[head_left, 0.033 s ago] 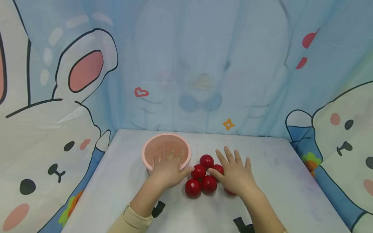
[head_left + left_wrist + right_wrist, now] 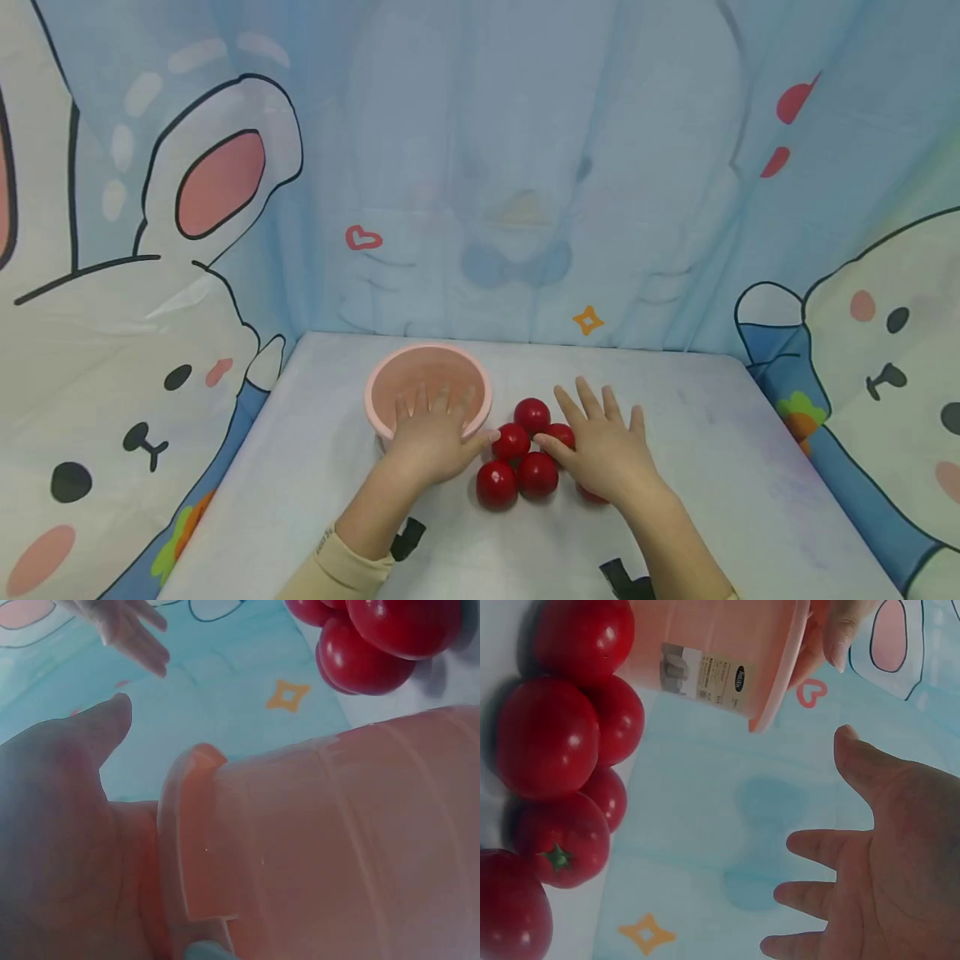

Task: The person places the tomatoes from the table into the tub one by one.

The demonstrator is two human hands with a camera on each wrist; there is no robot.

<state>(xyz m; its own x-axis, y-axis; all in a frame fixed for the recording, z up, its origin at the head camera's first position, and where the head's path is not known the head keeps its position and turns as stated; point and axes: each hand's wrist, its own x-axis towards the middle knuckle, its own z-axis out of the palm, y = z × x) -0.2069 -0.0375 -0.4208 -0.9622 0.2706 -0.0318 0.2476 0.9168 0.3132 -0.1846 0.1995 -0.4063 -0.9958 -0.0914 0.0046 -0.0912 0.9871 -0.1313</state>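
A pink plastic bucket stands upright at the back of the table. Over its mouth, by the near rim, is my left hand, its fingers spread and straight. The left wrist view has this hand beside the rim of the bucket, with its fingertips hidden. Several red tomatoes lie grouped to the right of the bucket. My right hand is held above the group's right side, fingers apart, gripping nothing, and partly covers two of them. One tomato shows a green stem in the right wrist view.
A white-topped table carries everything. Blue curtains printed with cartoon animals hang behind and beside it. Black pieces sit near both wrists. A printed label is on the bucket's side.
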